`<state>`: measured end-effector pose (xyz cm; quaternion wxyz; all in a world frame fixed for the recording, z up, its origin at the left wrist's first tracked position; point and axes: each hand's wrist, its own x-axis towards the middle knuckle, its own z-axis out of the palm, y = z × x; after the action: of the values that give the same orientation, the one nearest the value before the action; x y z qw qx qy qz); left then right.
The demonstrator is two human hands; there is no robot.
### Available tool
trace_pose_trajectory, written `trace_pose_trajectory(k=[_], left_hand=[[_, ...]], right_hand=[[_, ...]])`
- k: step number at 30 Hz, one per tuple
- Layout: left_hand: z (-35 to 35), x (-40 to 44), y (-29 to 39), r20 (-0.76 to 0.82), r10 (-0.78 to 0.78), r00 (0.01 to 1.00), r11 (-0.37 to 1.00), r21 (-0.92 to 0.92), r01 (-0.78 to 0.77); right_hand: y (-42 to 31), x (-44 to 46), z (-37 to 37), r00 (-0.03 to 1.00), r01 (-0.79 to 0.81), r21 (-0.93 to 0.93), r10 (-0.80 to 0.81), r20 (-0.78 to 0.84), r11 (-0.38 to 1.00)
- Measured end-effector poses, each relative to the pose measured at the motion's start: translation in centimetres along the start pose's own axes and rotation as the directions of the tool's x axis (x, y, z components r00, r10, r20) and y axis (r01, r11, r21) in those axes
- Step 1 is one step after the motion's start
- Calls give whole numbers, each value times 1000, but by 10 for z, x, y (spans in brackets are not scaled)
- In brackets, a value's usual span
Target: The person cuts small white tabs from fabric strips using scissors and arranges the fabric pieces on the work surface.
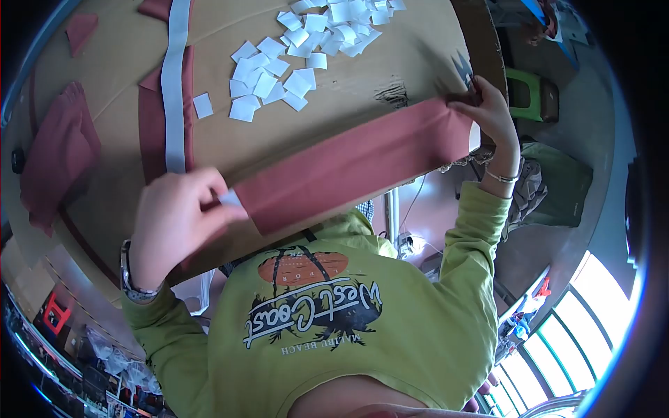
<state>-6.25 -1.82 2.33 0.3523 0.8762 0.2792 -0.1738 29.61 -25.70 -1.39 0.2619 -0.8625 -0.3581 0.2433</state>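
A long dusty-red fabric strip (pixel 348 166) stretches along the near edge of the cardboard-covered table. At its left end my left hand (pixel 175 221), slightly blurred, pinches a small white piece (pixel 231 199) against the fabric. My right hand (pixel 488 115) has its thumb on the strip's right end and holds dark scissors (pixel 463 68), whose blades point away from me. Many small white squares (pixel 266 83) lie loose beyond the strip. One separate white square (pixel 203 105) rests beside a long white band (pixel 174 90).
Red fabric (pixel 152 118) lies under the white band. More red fabric (pixel 61 150) is at the far left, near a small black object (pixel 18 160). Right of the table are a green stool (pixel 524 95) and a green bag (pixel 557 188) with clothing.
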Motion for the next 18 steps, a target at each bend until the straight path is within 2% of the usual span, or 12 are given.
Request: trace_pose_trajectory(k=[2, 3, 5, 7, 8, 12, 14, 15, 16, 17, 18], left_hand=[[1, -2, -2, 255, 58, 965, 994, -99, -33], [1, 0, -1, 260, 59, 964, 995, -96, -35], [7, 6, 1, 48, 53, 997, 997, -59, -50], [8, 8, 5, -175, 51, 983, 998, -21, -56], [8, 7, 5, -179, 51, 983, 998, -20, -55], [8, 5, 5, -189, 101, 977, 970, -198, -138], [10, 1, 4, -192, 106, 976, 968, -206, -146], [12, -2, 3, -202, 116, 972, 963, -216, -160], [14, -4, 2, -212, 127, 969, 958, -226, -175], [15, -5, 1, -220, 137, 966, 954, -234, -189], [14, -5, 1, -210, 137, 968, 955, -232, -185]], right_hand=[[6, -7, -5, 996, -53, 93, 46, 73, 994], [5, -6, -6, 996, -57, 96, 51, 71, 994], [2, -4, -4, 995, -41, -28, 38, -87, 999], [-6, 1, -3, 971, -36, -154, -2, -240, 988], [-13, -1, -1, 971, -32, -154, -6, -241, 988], [-57, -28, 21, 876, -69, -283, -77, -476, 957], [-82, -47, 49, 917, 94, -31, -98, -387, 995], [-94, -61, 65, 975, 64, 249, -8, -221, 966], [-100, -73, 81, 990, 140, 406, -139, -33, 903], [-112, -87, 102, 983, 126, 514, -178, 52, 849], [-121, -96, 116, 927, -32, 677, -231, 295, 735]])
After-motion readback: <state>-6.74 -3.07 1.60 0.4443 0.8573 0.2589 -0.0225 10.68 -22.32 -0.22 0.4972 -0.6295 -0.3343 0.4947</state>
